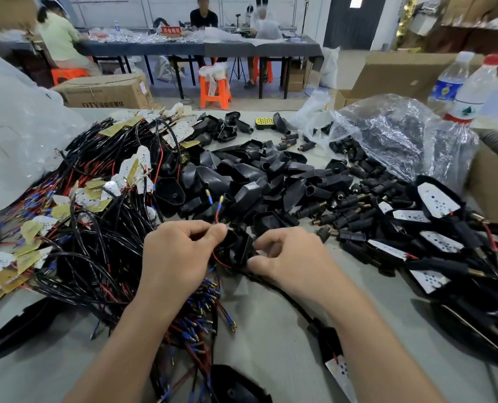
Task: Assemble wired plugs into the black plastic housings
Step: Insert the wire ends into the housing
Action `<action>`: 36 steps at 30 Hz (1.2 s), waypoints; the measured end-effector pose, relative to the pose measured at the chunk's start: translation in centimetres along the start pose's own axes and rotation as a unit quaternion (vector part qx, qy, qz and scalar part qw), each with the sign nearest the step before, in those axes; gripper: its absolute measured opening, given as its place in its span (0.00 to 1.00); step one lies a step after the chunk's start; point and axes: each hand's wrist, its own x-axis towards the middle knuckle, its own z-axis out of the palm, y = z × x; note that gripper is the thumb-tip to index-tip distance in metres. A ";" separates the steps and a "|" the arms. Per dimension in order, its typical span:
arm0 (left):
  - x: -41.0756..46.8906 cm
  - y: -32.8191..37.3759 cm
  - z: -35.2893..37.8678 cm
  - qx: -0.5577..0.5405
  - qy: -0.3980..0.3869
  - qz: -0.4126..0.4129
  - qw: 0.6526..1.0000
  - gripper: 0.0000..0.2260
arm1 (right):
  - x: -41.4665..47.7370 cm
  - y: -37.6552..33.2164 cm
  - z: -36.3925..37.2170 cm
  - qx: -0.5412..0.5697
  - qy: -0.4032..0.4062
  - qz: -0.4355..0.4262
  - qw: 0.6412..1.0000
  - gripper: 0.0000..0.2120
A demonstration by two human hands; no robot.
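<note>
- Nearest edge: a black cable [297,309] crosses the grey table [271,344] from the hands to a white LED board [339,370]. A separate black shell [236,385] lies at the bottom of the view.
- Left hand [181,257]: thumb and forefinger are closed in a pinch on thin red wires [216,218], with the other fingers curled. The wires' blue and yellow sleeved terminals stand up just above the pinch.
- Right hand [294,260]: fingers are curled, and thumb and forefinger pinch the right edge of the black housing [236,248].
- Black housing: it is held between the two hands at the centre of the view. Whether it rests on the table cannot be told.
- Under the left wrist: a loose bundle of leads [201,321], red and blue with brass tips.
- Left of the hands: a heap of wire harnesses [96,228] carrying white and yellow boards.
- Beyond the hands: a pile of empty housings [256,175]. To its right lie loose black plugs [352,202] with brass ends.
- Right side: finished units [437,202] with white boards fitted.
- Farther right: a clear plastic bag [387,135] of black parts, with two water bottles [448,82] behind it.
- Background: a cardboard box [105,91], orange stools [215,88], and a long table [201,49] with seated people.
</note>
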 end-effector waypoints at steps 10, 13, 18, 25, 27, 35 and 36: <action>-0.9 0.2 1.6 0.007 0.012 0.075 0.997 0.07 | 0.1 0.2 0.9 -0.072 0.027 -0.042 0.996 0.10; -1.2 0.4 1.7 -0.003 -0.006 0.111 0.994 0.05 | 0.4 0.4 0.5 -0.015 0.090 -0.012 0.996 0.08; -1.3 0.3 2.3 -0.035 -0.054 0.078 0.995 0.05 | 0.3 -1.3 0.9 0.216 0.097 -0.007 0.972 0.11; -1.2 0.3 1.8 -0.025 -0.075 0.084 0.993 0.06 | 0.1 -1.8 1.3 0.261 0.077 -0.031 0.962 0.09; -1.3 0.2 1.8 -0.006 -0.075 0.085 0.994 0.07 | -0.1 -2.0 1.5 0.223 0.078 -0.040 0.971 0.08; -1.2 0.9 2.1 -0.154 -0.091 0.019 0.984 0.09 | 0.5 -2.0 1.8 0.336 0.099 0.036 0.936 0.04; -1.1 1.0 2.1 -0.183 -0.093 0.001 0.979 0.09 | 0.6 -1.8 1.7 0.339 0.100 0.042 0.934 0.04</action>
